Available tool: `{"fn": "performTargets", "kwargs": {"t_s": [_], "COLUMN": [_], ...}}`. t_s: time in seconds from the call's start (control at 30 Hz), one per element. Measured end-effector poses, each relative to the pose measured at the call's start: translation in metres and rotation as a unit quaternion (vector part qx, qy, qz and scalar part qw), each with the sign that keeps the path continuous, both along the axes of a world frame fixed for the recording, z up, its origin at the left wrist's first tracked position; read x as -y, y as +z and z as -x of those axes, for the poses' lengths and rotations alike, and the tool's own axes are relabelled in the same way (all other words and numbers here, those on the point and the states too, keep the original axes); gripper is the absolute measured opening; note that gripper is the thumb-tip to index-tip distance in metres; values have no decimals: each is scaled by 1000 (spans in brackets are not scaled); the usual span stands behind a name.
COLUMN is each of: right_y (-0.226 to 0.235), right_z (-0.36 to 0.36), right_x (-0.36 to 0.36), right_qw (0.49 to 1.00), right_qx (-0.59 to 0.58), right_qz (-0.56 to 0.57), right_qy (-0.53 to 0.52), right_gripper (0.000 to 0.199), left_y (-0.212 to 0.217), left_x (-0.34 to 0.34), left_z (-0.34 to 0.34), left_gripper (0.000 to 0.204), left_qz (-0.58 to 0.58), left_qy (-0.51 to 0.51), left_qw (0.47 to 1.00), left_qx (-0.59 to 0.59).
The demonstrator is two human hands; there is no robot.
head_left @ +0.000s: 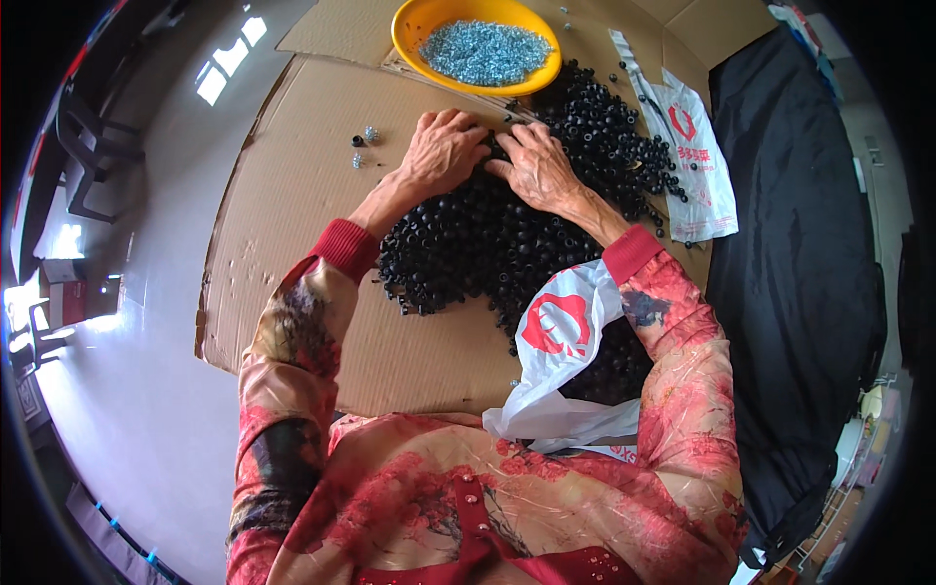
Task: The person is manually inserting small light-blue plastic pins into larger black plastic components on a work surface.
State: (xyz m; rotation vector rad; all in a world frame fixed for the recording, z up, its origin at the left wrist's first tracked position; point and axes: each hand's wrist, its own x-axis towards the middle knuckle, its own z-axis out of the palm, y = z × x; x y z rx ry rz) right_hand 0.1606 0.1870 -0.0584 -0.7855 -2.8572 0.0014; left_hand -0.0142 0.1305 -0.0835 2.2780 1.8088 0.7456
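Small black plastic caps (444,244) lie in a wide heap on the cardboard. At the heap's far side my left hand (447,148) and my right hand (539,164) face each other, a short gap between them. The left fingers are curled together, and what they hold, if anything, is hidden. My right fingers bend down at the edge of the caps, its thumb reaching toward the left hand; its grip is hidden too. Just beyond stands a yellow bowl (478,87) of small clear bluish pieces (485,52).
Left of my left hand, a few clear pieces (370,133) and a black cap (357,141) lie on the cardboard (292,224). A white plastic bag (561,331) sits by my right forearm, another bag (697,166) at the far right. Black cloth (790,273) covers the right side. A chair (88,156) stands left.
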Motion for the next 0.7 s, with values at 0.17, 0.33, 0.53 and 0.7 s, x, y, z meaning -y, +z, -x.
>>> {"fn": "performTargets", "kwargs": {"t_s": [0.17,0.33,0.53,0.7], "right_y": [15,23,46,26], "right_z": [-12,-26,-29,-35], "right_x": [22,29,19,30], "right_qw": [997,992,995,989], "right_qx": [48,32,42,55], "right_qz": [65,117,85,99], "right_qy": [1,22,37,97], "right_gripper": [40,37,42,46], "left_y": [-2,6,23,21], "left_x": [27,47,78,97], "left_z": [-3,2,0,-32], "left_gripper": [28,29,41,49], "left_qz": [-45,-48,-24,-3], "left_qy": [-36,-43,18,-15], "left_qw": [998,998,999,1000], "left_qx": [19,13,-34,-20]}}
